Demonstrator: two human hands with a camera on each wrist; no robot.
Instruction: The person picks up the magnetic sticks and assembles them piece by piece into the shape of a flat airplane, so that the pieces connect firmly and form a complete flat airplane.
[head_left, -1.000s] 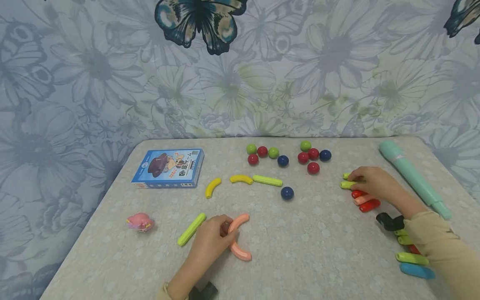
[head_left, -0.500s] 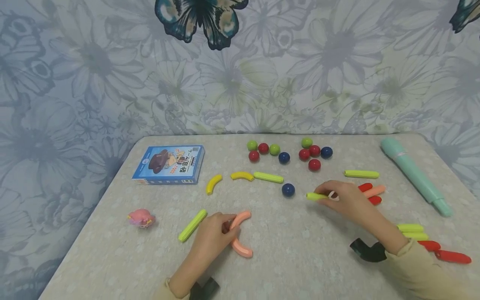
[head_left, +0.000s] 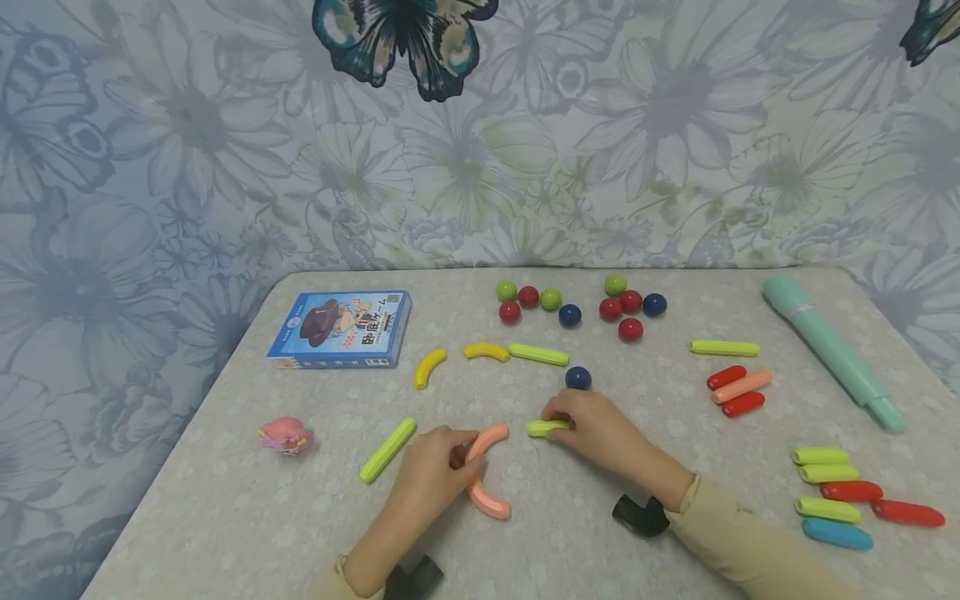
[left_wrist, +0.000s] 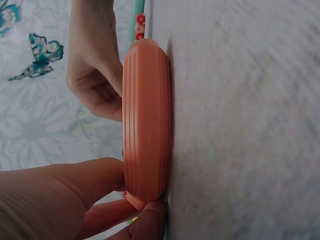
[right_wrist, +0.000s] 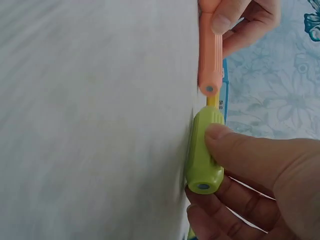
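Note:
At the front middle of the table, my left hand (head_left: 435, 467) pinches a salmon-coloured curved magnetic rod piece (head_left: 491, 502) at the middle of its C shape. Its ribbed side (left_wrist: 146, 120) fills the centre of the left wrist view, close to the tabletop. My right hand (head_left: 609, 433) grips a short light-green magnetic rod (head_left: 540, 428) just right of the curve. In the right wrist view, thumb and fingers clasp this green rod (right_wrist: 201, 150), and a grey disc shows in its end. The salmon curve's end (right_wrist: 210, 80) lies just beyond it, apart.
Another green rod (head_left: 387, 450) and a pink toy (head_left: 285, 435) lie left. Yellow curved rods (head_left: 431, 368), a dark-blue ball (head_left: 578, 378) and several coloured balls (head_left: 551, 299) are behind. A blue box (head_left: 341, 329) stands back left. Loose rods (head_left: 837, 533) and a mint tube (head_left: 832, 350) lie right.
My right hand has taken a green rod from the row at the right and carried it left and nearer, to the salmon curve. My left hand has stayed in place, holding that curve.

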